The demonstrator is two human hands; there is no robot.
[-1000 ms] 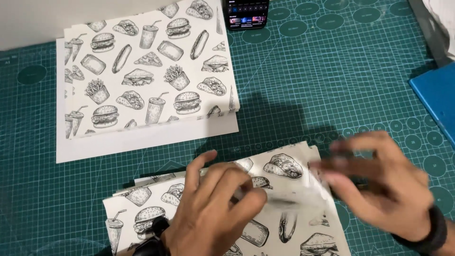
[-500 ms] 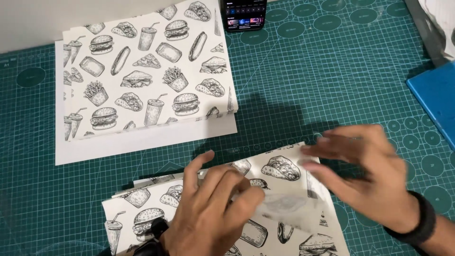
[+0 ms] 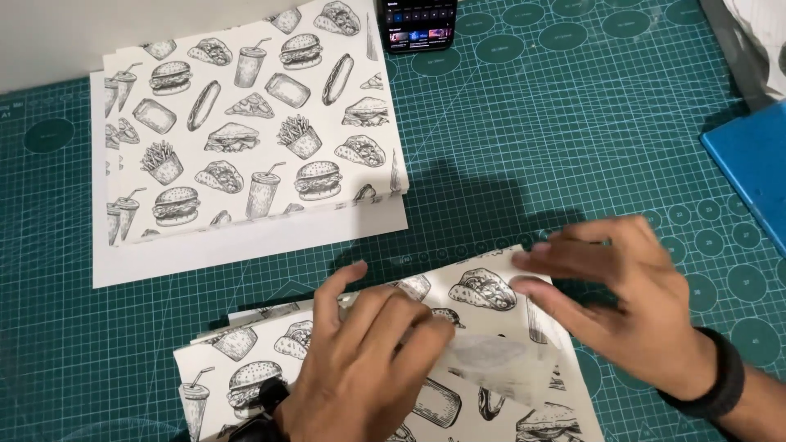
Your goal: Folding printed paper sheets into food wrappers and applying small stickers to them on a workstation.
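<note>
Fingers (image 3: 385,315) of the left hand (image 3: 360,368) press flat the thin, floppy food-printed white paper sheet (image 3: 483,286); the right hand (image 3: 630,303), fingers spread open, grips nothing and steadies its far-right corner, probably the best hold.

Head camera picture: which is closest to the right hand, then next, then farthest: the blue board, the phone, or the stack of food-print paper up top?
From the right hand:
1. Blue board, at the right edge, nearest.
2. Phone, at the top edge, middle.
3. Stack of food-print paper, upper left; its near corner is about as close as the phone, so those two are hard to rank.
</note>
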